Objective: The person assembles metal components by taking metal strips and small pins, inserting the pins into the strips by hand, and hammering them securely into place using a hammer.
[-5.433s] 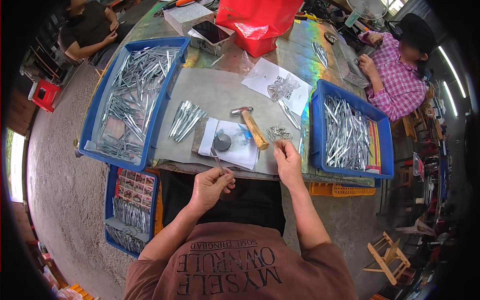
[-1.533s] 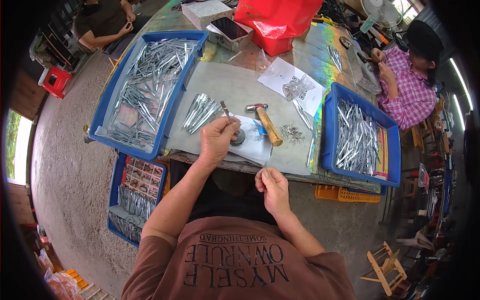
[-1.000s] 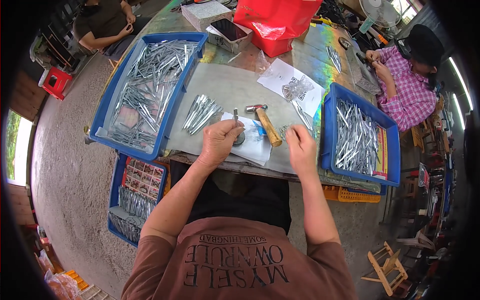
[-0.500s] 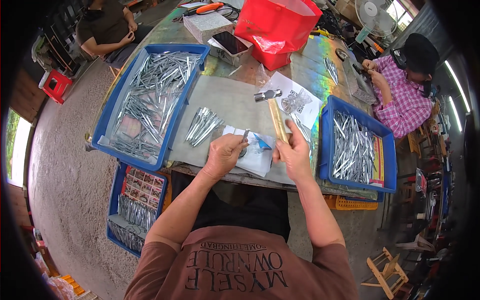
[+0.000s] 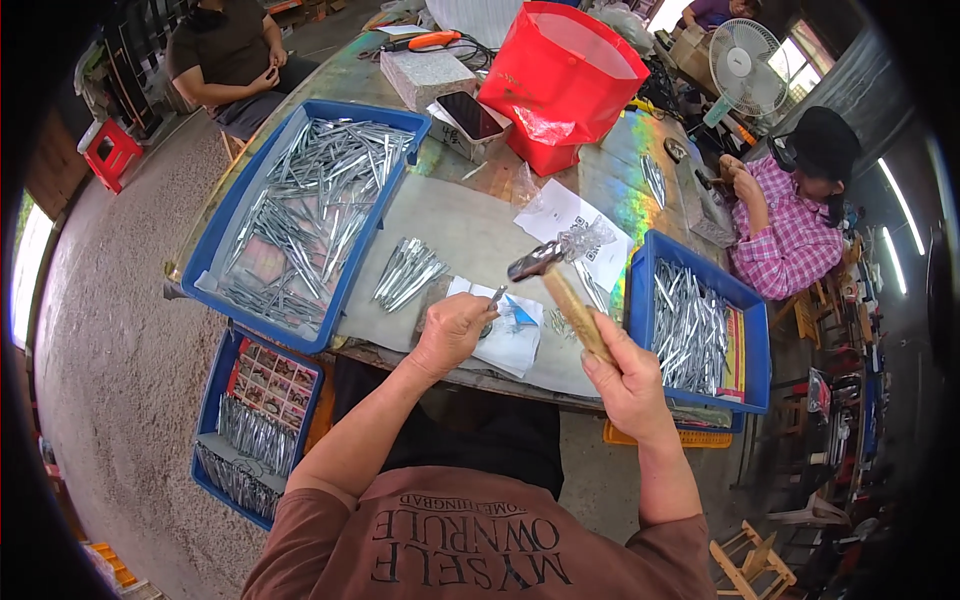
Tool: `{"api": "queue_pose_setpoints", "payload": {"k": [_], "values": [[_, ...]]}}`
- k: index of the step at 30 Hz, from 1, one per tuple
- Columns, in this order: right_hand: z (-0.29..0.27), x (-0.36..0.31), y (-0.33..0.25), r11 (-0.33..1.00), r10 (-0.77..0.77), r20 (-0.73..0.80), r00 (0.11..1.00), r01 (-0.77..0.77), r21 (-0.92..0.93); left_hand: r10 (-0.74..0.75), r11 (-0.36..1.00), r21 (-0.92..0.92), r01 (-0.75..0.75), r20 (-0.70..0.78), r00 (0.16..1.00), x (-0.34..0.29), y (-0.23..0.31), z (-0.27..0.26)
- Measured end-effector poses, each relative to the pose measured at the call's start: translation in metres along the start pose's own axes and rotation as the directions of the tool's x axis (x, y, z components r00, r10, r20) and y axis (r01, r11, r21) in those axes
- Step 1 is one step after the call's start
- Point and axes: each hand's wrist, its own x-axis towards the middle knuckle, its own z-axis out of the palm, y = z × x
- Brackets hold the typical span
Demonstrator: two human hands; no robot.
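Observation:
My left hand (image 5: 455, 330) is closed around a thin grey metal piece (image 5: 497, 295), whose tip sticks out past the fingers. Below that tip lies folded white paper (image 5: 512, 352) with a blue patch. Gripped in my right hand (image 5: 632, 385) is a hammer (image 5: 575, 308) with a pale wooden handle. Its metal head is raised, up and to the right of the held piece and apart from it. What lies beneath my left fist is mostly hidden. A small bundle of slim metal pieces (image 5: 410, 275) rests left of the paper.
Blue trays of metal pieces flank me, the left tray (image 5: 250, 320) larger than the right tray (image 5: 690, 393). Farther back stand a red bag (image 5: 560, 90), a phone (image 5: 470, 115) and a stone block (image 5: 428, 80). A co-worker in a checked shirt (image 5: 790, 225) sits at right.
My right hand has moved right and toward me, and the hammer now tilts further left. My left hand keeps its hold on the metal piece. The whole view has shifted slightly.

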Motion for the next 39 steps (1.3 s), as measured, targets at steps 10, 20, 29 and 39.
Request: {"api": "queue_pose_setpoints", "payload": {"k": [10,20,29,39], "values": [[-0.035,0.01,-0.064,0.988,-0.145,-0.174,0.974,0.134,-0.073,0.001,1.0,-0.01,-0.001,-0.003,1.0,0.001,0.0,-0.002],[-0.039,0.018,-0.064,0.956,-0.14,0.078,0.987,0.155,-0.249,0.018,1.0,0.002,-0.018,-0.016,1.0,-0.001,-0.002,-0.002],[-0.019,0.012,-0.036,0.929,-0.158,0.121,0.98,0.189,-0.317,0.035,0.999,-0.004,-0.035,-0.034,0.999,0.0,0.006,0.001],[-0.04,0.011,-0.073,0.995,-0.077,-0.195,0.978,0.063,-0.078,0.002,1.0,-0.006,-0.002,-0.012,1.0,0.0,0.003,-0.001]]}}
